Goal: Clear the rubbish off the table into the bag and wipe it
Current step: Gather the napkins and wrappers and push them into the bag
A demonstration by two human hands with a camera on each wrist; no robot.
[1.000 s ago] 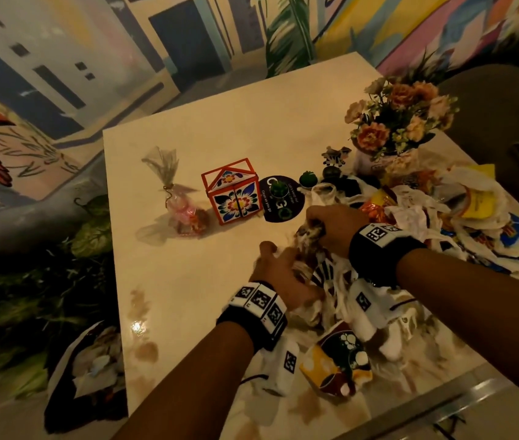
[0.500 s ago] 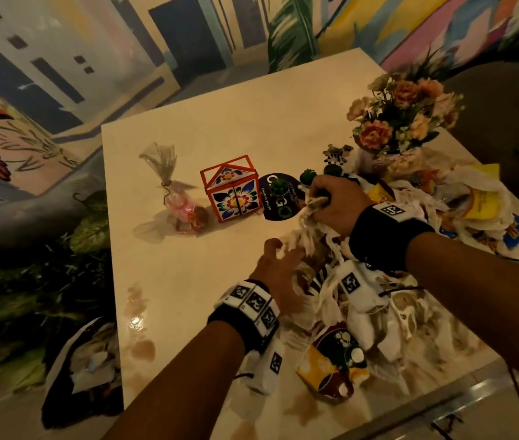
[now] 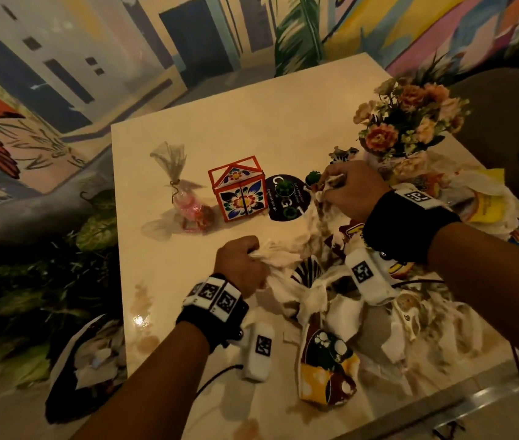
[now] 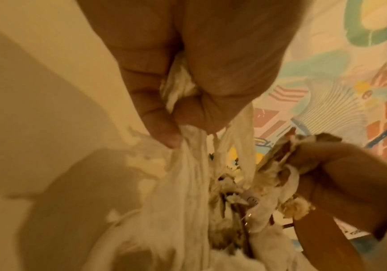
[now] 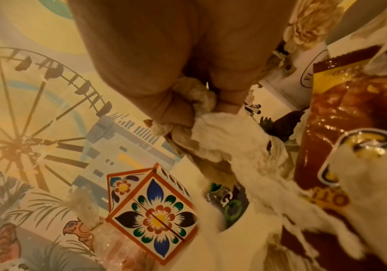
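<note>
A white plastic bag point(image 3: 312, 300) stuffed with rubbish lies on the cream table point(image 3: 236, 122) in front of me. My left hand point(image 3: 242, 262) grips one twisted handle of it at the near left; the left wrist view shows the fingers point(image 4: 187, 73) curled round the thin plastic point(image 4: 187, 210). My right hand point(image 3: 350, 188) grips the other handle farther back, next to the black coaster, with the handle point(image 5: 229, 139) bunched in its fist point(image 5: 176, 64). A red-brown snack packet point(image 3: 353, 230) shows inside the bag. A brown and yellow wrapper point(image 3: 324, 369) lies near the front edge.
A floral paper box point(image 3: 240, 192), a cellophane sweet pouch point(image 3: 185, 201) and a black round coaster point(image 3: 286, 198) stand mid-table. A flower vase point(image 3: 407, 128) and yellow and white wrappers point(image 3: 486, 204) are at the right. Brown spill stains point(image 3: 144, 312) mark the near left. A dark bag point(image 3: 83, 360) sits on the floor.
My right hand has moved away and to the right with its handle. My left hand has shifted left and closed on the other handle, so the two handles are pulled apart.
</note>
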